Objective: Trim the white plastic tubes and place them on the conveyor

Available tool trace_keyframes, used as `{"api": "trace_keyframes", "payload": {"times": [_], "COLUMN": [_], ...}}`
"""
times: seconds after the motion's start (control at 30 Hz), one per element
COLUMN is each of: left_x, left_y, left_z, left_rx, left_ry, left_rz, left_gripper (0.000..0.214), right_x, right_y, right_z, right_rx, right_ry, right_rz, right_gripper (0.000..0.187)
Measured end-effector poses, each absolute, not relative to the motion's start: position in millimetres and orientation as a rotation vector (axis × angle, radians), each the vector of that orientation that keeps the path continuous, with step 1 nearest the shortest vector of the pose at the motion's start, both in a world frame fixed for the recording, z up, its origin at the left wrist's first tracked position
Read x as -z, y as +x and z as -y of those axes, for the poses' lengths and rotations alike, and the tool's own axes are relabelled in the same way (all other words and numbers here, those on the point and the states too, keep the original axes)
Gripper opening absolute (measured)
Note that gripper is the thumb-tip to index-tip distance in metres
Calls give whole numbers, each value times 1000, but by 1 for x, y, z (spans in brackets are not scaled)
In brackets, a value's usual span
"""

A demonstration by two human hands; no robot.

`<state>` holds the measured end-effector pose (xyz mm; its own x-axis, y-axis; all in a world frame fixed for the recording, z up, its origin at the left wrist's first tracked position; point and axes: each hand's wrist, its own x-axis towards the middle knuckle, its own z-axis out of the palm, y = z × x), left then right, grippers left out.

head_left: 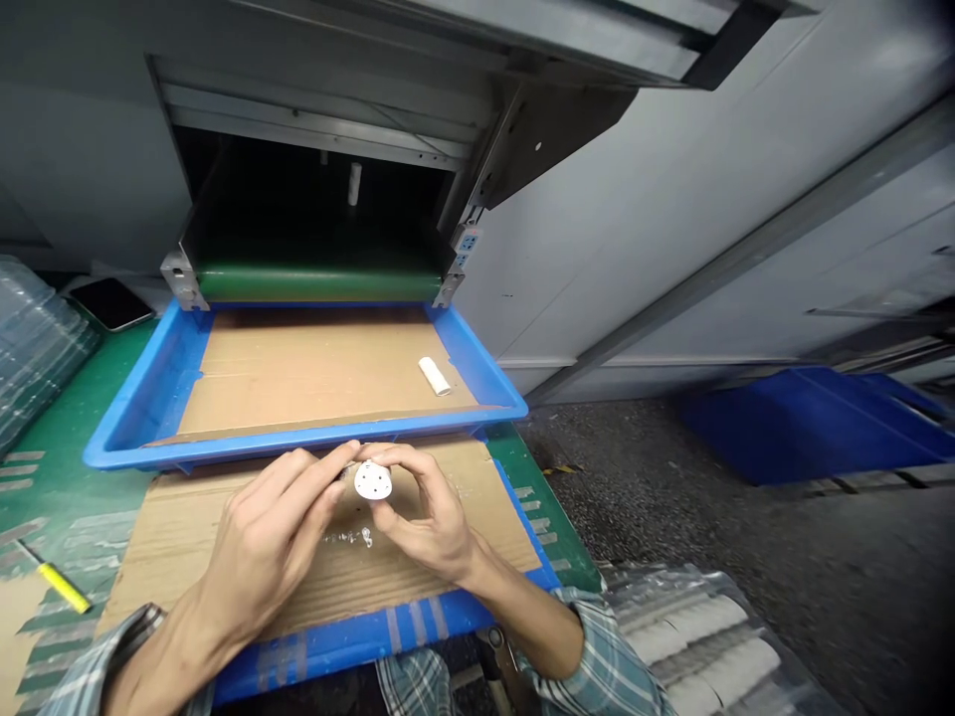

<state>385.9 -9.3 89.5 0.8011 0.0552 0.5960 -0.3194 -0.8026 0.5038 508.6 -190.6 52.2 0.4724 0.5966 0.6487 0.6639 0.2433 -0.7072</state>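
At the far left, a plastic-wrapped stack (34,338) is sitting on the green counter (96,388), and a yellow-handled screwdriver (64,587) is lying off to the side of your left hand (269,527). Your left hand is closed on one end of a white cylindrical part (372,481), with its fingertips pressing against it. Your right hand (425,517) is gripping the part's round, holed end between fingers and thumb. You are holding the part above a cardboard-lined lower blue tray (358,636), just in front of the rim of an upper blue tray (298,443), where a white cylinder (435,376) is lying on cardboard. Further right, wrapped white cylinders (693,636) are resting beside your right forearm, and a blue bin (806,428) is sitting on the floor (634,477).
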Motion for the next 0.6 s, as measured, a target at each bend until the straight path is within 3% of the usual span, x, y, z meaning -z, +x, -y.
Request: {"api": "trace_keyframes", "payload": {"times": [0.6], "left_x": [-92], "left_y": [384], "left_z": [6], "left_rx": [-782], "left_ry": [2335], "left_rz": [254], "left_gripper": [37], "right_x": [-63], "right_y": [514], "right_z": [188], "right_rx": [228], "right_ry": [-1524], "right_rz": [1281], "right_gripper": [47]}}
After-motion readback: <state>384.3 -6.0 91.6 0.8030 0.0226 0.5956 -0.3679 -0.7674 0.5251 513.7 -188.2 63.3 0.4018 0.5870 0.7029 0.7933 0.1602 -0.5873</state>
